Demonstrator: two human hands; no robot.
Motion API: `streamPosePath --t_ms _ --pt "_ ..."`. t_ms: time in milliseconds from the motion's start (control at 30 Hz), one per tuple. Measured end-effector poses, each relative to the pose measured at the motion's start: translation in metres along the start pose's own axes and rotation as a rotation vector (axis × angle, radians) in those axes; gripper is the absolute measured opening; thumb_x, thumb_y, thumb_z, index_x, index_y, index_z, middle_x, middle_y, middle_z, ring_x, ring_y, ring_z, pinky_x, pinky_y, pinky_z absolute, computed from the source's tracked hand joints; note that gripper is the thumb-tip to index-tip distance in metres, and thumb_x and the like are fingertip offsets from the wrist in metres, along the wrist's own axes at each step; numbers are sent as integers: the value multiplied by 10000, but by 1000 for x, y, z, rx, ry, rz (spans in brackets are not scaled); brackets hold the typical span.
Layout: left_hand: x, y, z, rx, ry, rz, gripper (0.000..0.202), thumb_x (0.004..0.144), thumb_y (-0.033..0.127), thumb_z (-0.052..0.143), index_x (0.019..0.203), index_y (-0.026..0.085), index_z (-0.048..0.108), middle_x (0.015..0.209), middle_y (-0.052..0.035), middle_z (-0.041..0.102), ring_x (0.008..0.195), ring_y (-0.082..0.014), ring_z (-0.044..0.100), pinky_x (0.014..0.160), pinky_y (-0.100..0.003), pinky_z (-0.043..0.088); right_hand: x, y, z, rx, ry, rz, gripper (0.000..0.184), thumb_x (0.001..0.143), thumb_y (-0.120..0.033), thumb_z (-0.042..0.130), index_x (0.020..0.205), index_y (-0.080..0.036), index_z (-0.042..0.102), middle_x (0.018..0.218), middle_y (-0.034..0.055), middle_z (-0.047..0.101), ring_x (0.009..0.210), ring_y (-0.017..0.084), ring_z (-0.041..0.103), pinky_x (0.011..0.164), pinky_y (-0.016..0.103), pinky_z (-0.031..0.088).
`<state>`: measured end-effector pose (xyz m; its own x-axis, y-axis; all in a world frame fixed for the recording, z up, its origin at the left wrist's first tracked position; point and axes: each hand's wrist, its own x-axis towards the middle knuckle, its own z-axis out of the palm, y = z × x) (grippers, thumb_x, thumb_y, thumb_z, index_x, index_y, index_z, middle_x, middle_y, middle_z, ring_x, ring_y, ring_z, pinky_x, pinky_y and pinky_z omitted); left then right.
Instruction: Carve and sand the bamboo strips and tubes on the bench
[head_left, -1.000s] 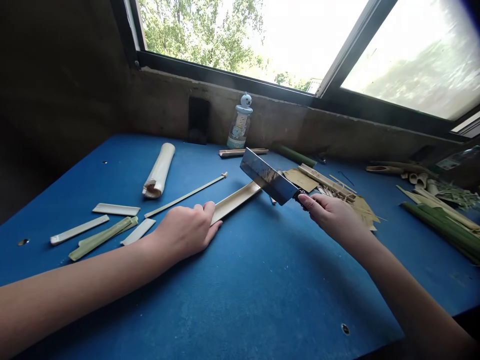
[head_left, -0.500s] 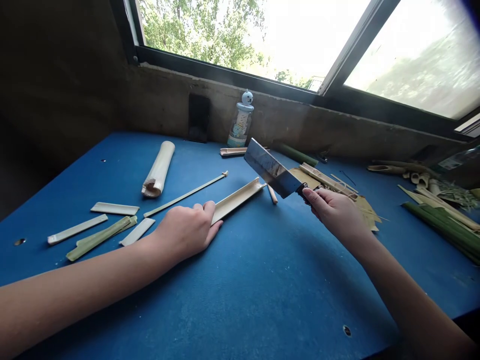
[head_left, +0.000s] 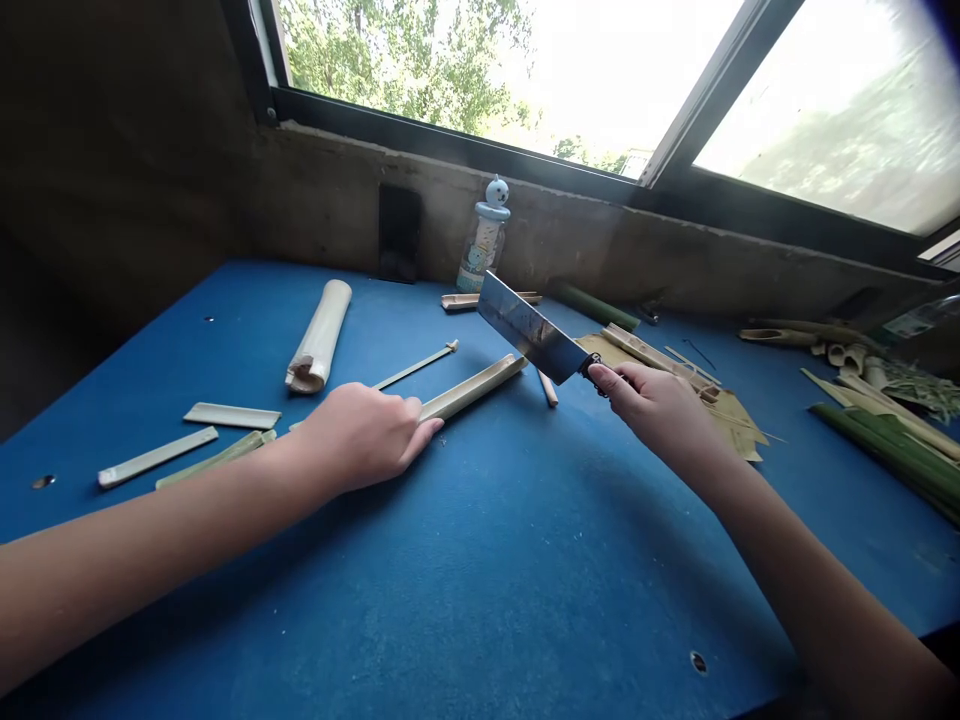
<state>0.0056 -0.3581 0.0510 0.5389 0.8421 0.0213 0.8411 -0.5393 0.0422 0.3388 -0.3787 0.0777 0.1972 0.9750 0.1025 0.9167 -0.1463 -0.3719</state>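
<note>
My left hand (head_left: 371,435) is closed around the near end of a split bamboo piece (head_left: 472,388), a pale trough-shaped length pointing away to the right over the table. The fingers hide its near end. My right hand (head_left: 652,410) grips the dark handle of a cleaver (head_left: 532,330). Its broad blade is raised, reaching left above the far end of the bamboo, apart from it. Behind the left wrist lie a thin bamboo strip (head_left: 416,367) and several short split pieces, among them a pale slat (head_left: 232,415).
The blue table (head_left: 450,600) has a whole bamboo section (head_left: 319,335) at left. A bottle (head_left: 484,240) and a dark phone-like slab (head_left: 399,232) stand by the wall. Split bamboo (head_left: 660,360) lies on a tan sheath behind the right hand, with green stalks (head_left: 885,455) at far right.
My left hand has shifted slightly up and left with the split bamboo, which has tilted a little. The cleaver has moved slightly left and up, still in my right hand.
</note>
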Motion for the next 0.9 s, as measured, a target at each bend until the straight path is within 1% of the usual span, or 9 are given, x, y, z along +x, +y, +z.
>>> streamPosePath --t_ms 100,200,333,400,567,633,700,767,900 --pt "2 -1 -5 63 -53 2 583 1080 544 330 890 170 735 646 -126 671 632 -302 710 657 -383 514 8 -1 -3 40 -76 10 657 977 -821 381 820 -239 642 709 56 675 632 233 613 562 334 363" --pt "0 5 -5 132 -90 5 560 1094 492 323 980 135 739 658 -143 685 632 -328 718 619 -389 498 10 -3 -8 40 -158 27 643 983 -818 378 783 -237 568 684 44 642 555 192 549 531 322 360" --pt "-2 12 -4 209 -123 -4 595 1111 484 284 1023 97 727 695 -173 703 647 -372 727 542 -381 432 1 -7 -14 -39 -187 24 602 1003 -763 376 831 -232 601 690 62 655 601 225 599 535 328 377" --pt "-3 14 -4 235 -127 -15 589 1112 498 302 1026 91 719 707 -174 706 652 -370 729 533 -371 408 -7 -6 -17 -66 -194 22 624 995 -786 373 856 -229 619 710 72 667 640 243 622 543 329 386" --pt "-4 18 -5 293 -128 -21 564 1109 509 360 1027 60 690 801 -218 720 747 -386 741 600 -396 424 -18 7 -23 13 -273 101 686 946 -880 372 846 -233 577 702 45 611 575 188 532 503 300 391" --pt "-5 21 -6 311 -118 -17 559 1107 513 371 1020 56 681 876 -250 723 812 -400 742 639 -412 435 -19 11 -24 51 -278 121 691 939 -888 368 852 -233 570 696 34 581 552 171 501 480 289 378" --pt "-6 22 -5 315 -107 -16 555 1106 526 370 1032 66 672 941 -261 722 843 -403 741 635 -406 427 -19 13 -22 73 -277 129 714 917 -911 364 856 -231 574 696 29 562 539 162 483 465 284 371" --pt "-6 21 -5 300 -115 -28 537 1108 529 363 1065 85 660 913 -224 725 780 -378 741 571 -375 387 -20 14 -21 98 -278 144 741 883 -940 368 862 -228 574 695 25 546 531 156 467 456 285 371" --pt "-7 19 -4 237 -151 -50 463 1094 518 405 1090 121 643 731 -121 707 636 -352 724 474 -337 281 -21 15 -18 174 -275 193 782 820 -981 404 884 -222 578 697 16 532 532 145 450 456 283 369"
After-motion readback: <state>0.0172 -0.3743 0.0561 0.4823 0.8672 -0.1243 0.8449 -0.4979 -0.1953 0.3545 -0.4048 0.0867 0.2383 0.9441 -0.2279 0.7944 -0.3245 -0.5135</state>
